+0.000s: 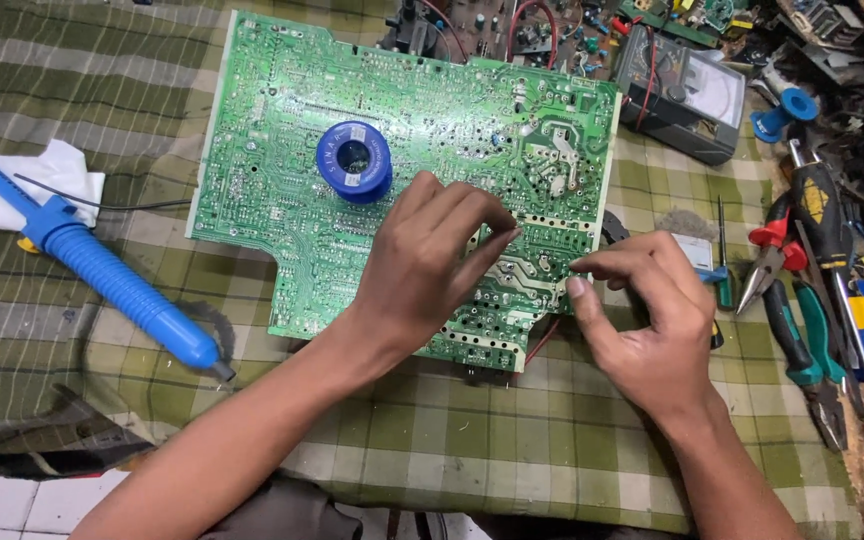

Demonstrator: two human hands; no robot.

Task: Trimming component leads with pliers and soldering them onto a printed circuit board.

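Circuit board (352,160), large and green, lies solder side up in the middle of a green checked cloth (552,440), reaching toward its far edge. At the board's near right corner both hands meet. The left hand (427,265) rests on the board, fingers curled, fingertips pinched together over the wide solder traces; whether they hold anything I cannot tell. The right hand (647,320) sits at the board's right edge, thumb and forefinger pinched toward the same spot, again with nothing visible between them. No iron is in either hand, so soldering looks not yet begun. Farther in, a blue solder spool (354,160) stands on the board. A blue desoldering pump (102,270) lies toward the left edge, pliers (772,250) toward the right, and an analogue meter (682,95) sits near the far right corner.
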